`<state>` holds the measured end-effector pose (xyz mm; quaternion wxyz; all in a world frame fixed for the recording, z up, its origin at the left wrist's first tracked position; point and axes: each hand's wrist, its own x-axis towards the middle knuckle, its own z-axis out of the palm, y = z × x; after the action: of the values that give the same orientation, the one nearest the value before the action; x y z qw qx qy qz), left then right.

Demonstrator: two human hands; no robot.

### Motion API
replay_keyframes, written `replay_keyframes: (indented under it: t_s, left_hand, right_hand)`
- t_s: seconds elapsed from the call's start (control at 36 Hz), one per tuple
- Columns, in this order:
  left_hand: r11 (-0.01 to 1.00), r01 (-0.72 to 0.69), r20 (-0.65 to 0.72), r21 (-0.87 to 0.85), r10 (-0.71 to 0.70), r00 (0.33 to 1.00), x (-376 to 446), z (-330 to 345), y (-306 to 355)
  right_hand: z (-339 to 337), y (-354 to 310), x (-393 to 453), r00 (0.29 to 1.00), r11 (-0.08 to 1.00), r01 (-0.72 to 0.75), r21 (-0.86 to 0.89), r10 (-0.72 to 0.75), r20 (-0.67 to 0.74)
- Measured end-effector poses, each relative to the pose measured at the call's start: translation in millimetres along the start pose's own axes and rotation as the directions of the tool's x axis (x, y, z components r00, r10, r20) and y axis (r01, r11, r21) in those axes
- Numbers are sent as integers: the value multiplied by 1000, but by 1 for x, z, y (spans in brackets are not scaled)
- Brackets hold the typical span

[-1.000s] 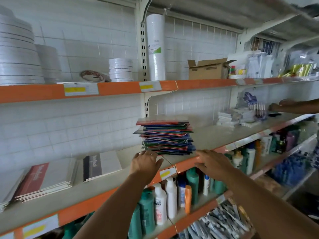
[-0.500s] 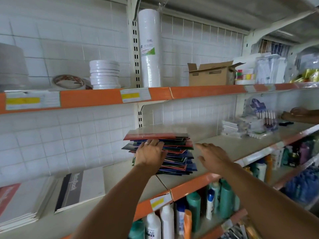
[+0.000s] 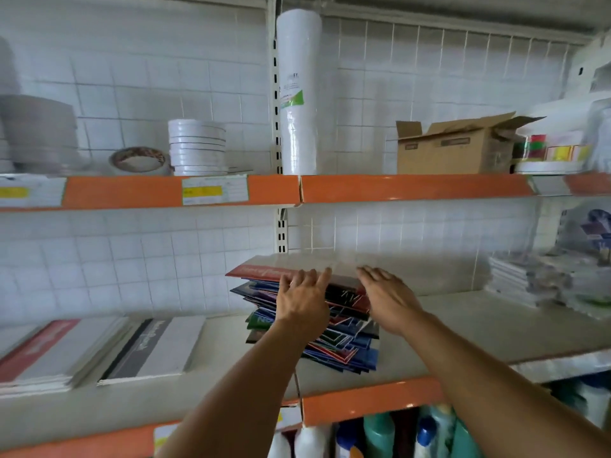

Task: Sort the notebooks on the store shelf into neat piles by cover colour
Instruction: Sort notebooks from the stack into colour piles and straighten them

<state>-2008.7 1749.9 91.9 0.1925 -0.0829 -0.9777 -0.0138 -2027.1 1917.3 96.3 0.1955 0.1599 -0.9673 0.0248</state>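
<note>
A tall untidy stack of mixed notebooks (image 3: pixel 344 345) in red, blue, green and black covers stands mid-shelf, a red-spined one (image 3: pixel 256 272) on top. My left hand (image 3: pixel 302 300) lies with straight fingers against the front of the stack's upper part. My right hand (image 3: pixel 385 297) reaches toward the top right of the stack, fingers straight; whether it touches is unclear. A red-spined pile (image 3: pixel 43 352) and a black-spined pile (image 3: pixel 155 348) lie flat to the left on the shelf (image 3: pixel 463 328).
White packs (image 3: pixel 529 279) sit at the shelf's right. The upper shelf holds tape rolls (image 3: pixel 196 147), a tall white roll (image 3: pixel 299 94) and a cardboard box (image 3: pixel 453 147). Bottles (image 3: pixel 377 434) stand on the shelf below.
Both hands have risen from the shelf's front edge to the upper part of the mixed stack. The camera has come closer and turned left.
</note>
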Motion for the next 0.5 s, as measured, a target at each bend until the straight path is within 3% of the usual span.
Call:
replay_keyframes:
  t_s: [0.19, 0.5]
  left_hand:
    - [994, 36, 34, -100, -32, 999, 4, -3, 5]
    - [984, 75, 89, -159, -61, 994, 7, -13, 6]
  right_hand:
    - [12, 0, 15, 996, 995, 85, 52, -84, -22]
    - [20, 4, 15, 964, 985, 166, 38, -155, -214]
